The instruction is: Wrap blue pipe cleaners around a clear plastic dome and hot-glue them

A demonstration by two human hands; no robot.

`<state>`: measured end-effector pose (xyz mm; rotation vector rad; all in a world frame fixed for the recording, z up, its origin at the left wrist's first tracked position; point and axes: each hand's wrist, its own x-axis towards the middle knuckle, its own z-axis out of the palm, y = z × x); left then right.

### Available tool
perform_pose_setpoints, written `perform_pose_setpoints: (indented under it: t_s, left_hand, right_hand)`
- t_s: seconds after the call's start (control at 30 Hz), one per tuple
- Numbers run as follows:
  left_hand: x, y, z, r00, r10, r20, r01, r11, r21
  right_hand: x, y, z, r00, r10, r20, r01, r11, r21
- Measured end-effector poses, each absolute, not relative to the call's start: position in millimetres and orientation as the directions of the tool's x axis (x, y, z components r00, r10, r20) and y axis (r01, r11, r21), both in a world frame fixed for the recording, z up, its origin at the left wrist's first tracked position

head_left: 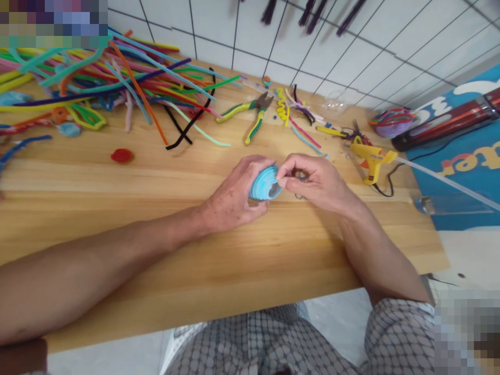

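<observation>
My left hand (234, 195) rests on the wooden table (234, 260) and grips a light blue coil of wound pipe cleaner (263, 185). My right hand (312, 179) meets it from the right, with thumb and forefinger pinched at the coil's open end. Both forearms lie across the table's middle. What the right fingertips pinch is too small to make out.
A heap of coloured pipe cleaners (97, 83) covers the table's back left. Yellow-green pliers (253, 112) lie behind my hands. A yellow glue gun (371, 159) with a black cord sits to the right, and a red pompom (122, 155) to the left.
</observation>
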<state>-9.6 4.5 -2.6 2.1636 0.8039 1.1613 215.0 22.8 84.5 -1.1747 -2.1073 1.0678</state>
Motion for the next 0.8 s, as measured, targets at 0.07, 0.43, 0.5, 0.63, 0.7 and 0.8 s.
perform_pose_setpoints:
  t_s: [0.07,0.43,0.5,0.63,0.7,0.8]
  left_hand:
    - [-9.7,5.5,-4.5,0.45,0.709,0.543,0.238,-0.682,0.692]
    - [-16.7,3.0,5.9,0.485,0.715,0.504,0.156,-0.638,0.754]
    - [-19.1,3.1,8.4,0.483,0.736,0.474,0.145,-0.601,0.786]
    - [-19.1,5.8,6.0,0.457,0.755,0.47,0.153,-0.587,0.795]
    - [-17.5,7.4,3.3,0.44,0.751,0.493,0.156,-0.604,0.781]
    - [-14.9,9.3,0.5,0.411,0.749,0.519,0.157,-0.619,0.77]
  right_hand:
    - [215.5,22.2,85.0,-0.522,0.85,0.073,0.474,0.361,-0.803]
    - [217.1,22.7,84.2,-0.609,0.764,0.214,0.465,0.563,-0.684]
    - [215.9,21.8,85.0,-0.616,0.754,0.226,0.472,0.584,-0.66]
    - [213.6,20.4,84.5,-0.626,0.736,0.257,0.468,0.619,-0.63]
    - [213.2,20.2,83.2,-0.631,0.727,0.27,0.466,0.634,-0.618]
    - [213.1,20.0,80.9,-0.629,0.724,0.284,0.464,0.642,-0.61]
